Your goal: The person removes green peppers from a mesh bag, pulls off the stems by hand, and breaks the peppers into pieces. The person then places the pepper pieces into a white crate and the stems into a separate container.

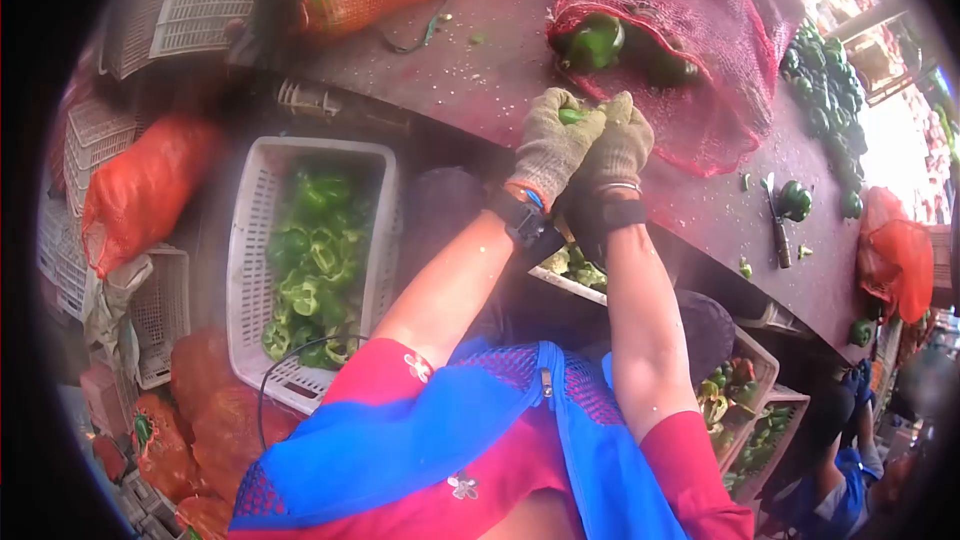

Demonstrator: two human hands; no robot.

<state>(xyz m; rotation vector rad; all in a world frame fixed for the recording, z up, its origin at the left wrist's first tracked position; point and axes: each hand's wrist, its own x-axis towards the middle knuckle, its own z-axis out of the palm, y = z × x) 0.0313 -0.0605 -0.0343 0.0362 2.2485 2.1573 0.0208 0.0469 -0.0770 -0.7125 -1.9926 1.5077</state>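
Note:
My left hand, in a grey-green work glove, is closed round a green pepper piece, of which only a small part shows. Pressed up against it, my right hand wears the same kind of glove, with its fingers bent; what it holds, if anything, is hidden. Just beyond both hands, a red mesh bag lies open on the table, with whole green peppers at its mouth. A knife rests on the table to the right, beside another green pepper.
Left of my arms stands a white crate of cut green peppers. A smaller crate is under my forearms. Orange mesh sacks are at the left. A pile of peppers lies far right; a co-worker is at lower right.

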